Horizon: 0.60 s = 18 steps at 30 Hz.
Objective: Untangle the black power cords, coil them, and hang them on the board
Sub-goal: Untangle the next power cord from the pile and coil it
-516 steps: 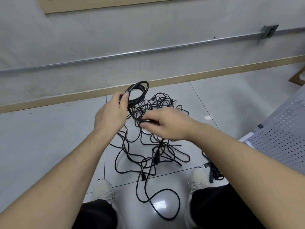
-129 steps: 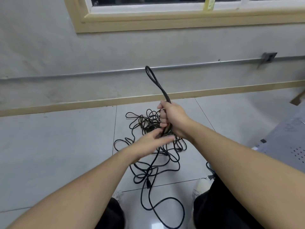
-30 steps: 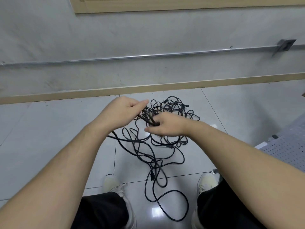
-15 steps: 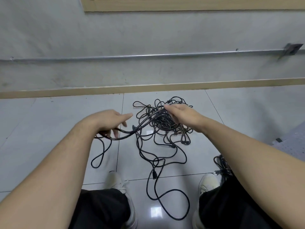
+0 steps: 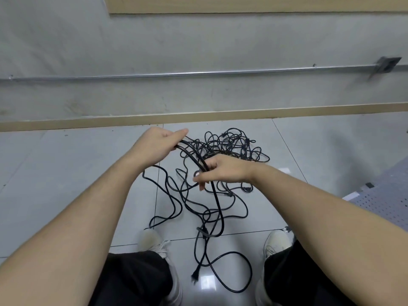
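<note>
Black cords [image 5: 223, 151] are heaped in a tangle on the grey tiled floor [image 5: 66, 168], in front of the person and between the two shoes. Several strands are lifted clear of the heap and arch between the hands. One end of this bundle is gripped by the left hand [image 5: 157, 144], fingers curled round it. The other part is pinched by the right hand [image 5: 220, 171], from which the strands drop to the floor. A plug [image 5: 195, 276] is seen lying near the left shoe [image 5: 154, 241]; loose loops are spread out towards the right shoe [image 5: 277, 241]. A perforated board [image 5: 379, 202] is lying at the right edge, well apart from the heap. A metal pipe [image 5: 198, 73] is fixed along the wall [image 5: 198, 40] behind, above a tan skirting strip [image 5: 198, 117].
</note>
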Motion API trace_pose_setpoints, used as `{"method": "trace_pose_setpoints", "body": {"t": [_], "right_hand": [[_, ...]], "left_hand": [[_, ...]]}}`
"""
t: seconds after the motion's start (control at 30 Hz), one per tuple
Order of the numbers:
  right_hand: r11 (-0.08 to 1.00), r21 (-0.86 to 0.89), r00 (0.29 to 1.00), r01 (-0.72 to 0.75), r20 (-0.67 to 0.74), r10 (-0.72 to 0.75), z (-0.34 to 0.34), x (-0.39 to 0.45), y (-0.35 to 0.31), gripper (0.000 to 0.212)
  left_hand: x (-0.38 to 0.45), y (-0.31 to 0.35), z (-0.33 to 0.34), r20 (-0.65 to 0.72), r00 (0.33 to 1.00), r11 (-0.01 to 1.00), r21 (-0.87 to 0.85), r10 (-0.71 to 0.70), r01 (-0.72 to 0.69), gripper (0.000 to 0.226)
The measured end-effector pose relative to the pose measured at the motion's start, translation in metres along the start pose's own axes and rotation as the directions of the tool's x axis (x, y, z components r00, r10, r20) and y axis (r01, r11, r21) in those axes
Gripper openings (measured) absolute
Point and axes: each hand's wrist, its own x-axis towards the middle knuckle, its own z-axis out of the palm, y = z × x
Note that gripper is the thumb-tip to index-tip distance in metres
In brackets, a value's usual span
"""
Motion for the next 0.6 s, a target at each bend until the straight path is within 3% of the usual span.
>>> {"method": "trace_pose_setpoints", "body": {"t": [0.17,0.33,0.43,0.6], "right_hand": [[0.983,-0.151,0.992,-0.105,-0.08,0.093,-0.002,0.006,0.028,0.032],[0.997,-0.054,0.989,-0.056,-0.138,0.048,-0.013,-0.002,0.027,0.039],[0.999,0.05,0.986,-0.007,-0.166,0.015,-0.018,-0.006,0.019,0.046],[0.997,0.067,0.953,0.039,-0.303,-0.017,-0.019,-0.006,0.006,0.044]], "left_hand": [[-0.003,-0.006,-0.012,-0.102,0.994,0.998,-0.035,0.049,-0.053,0.062],[-0.01,-0.013,-0.035,-0.224,0.974,0.992,0.121,-0.01,0.038,0.048],[-0.007,-0.027,-0.044,-0.196,0.968,0.965,0.182,-0.154,0.19,0.034],[-0.003,-0.037,-0.025,-0.106,0.964,0.961,0.109,-0.243,0.254,0.047]]}}
